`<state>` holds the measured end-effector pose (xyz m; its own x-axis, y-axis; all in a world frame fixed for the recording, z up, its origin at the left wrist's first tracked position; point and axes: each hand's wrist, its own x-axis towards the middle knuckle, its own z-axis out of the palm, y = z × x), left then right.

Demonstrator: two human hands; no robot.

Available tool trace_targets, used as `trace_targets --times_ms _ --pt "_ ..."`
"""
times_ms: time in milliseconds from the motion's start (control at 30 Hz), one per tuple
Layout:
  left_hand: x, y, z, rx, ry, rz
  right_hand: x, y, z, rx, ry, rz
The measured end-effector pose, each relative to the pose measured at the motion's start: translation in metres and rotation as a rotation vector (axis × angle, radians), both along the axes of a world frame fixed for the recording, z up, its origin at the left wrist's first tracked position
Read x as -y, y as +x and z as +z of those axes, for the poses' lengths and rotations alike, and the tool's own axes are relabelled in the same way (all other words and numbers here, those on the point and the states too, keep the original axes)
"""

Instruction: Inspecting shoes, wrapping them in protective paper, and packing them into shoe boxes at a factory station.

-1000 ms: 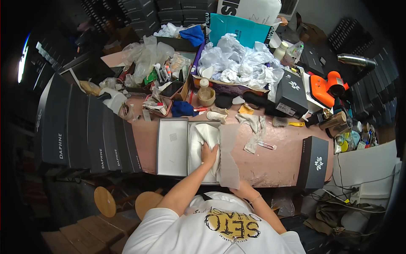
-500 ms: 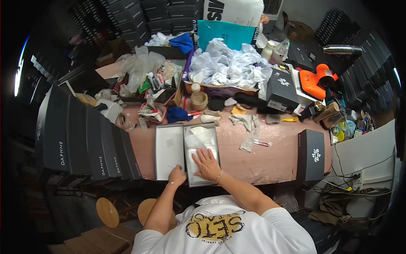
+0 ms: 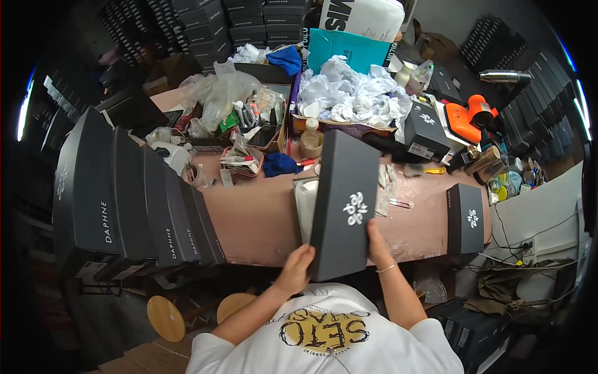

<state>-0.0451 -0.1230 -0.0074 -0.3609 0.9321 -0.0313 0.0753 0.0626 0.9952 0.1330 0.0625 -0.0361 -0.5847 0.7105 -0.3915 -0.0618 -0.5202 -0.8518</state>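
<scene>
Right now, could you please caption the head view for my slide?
Left hand and right hand hold a dark grey rectangular cardboard lid, partly hiding an open pale-lined box on a pink tabletop.

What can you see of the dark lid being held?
The dark grey lid looks like cardboard: long, rectangular, with a white printed mark on top. It is held tilted, the left hand at its near left corner, the right hand on its right edge. It partly hides an open box.
</scene>
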Motion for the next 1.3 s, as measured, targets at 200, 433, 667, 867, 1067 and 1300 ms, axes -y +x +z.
trace_targets --times_ms 200,433,667,867,1067,1300 --pt "-0.043 0.006 -0.026 -0.630 -0.080 -0.062 -0.021 0.047 -0.035 0.631 0.243 0.063" --pt "-0.038 -0.050 -0.114 0.049 -0.334 0.112 -0.018 -0.050 -0.071 0.616 0.505 0.190" --pt "-0.056 -0.012 -0.063 0.673 -0.421 -0.072 -0.006 0.034 -0.042 0.217 0.212 0.183" --pt "-0.149 0.136 0.010 0.655 -0.124 -0.598 -0.095 0.273 0.091 0.263 -0.015 -0.366" --pt "-0.124 0.125 0.019 0.182 -0.251 -0.661 -0.229 0.522 0.049 1.445 0.524 -0.040" --pt "0.023 -0.036 0.207 -1.014 0.523 1.007 -0.208 0.224 0.070 0.852 1.147 0.096"
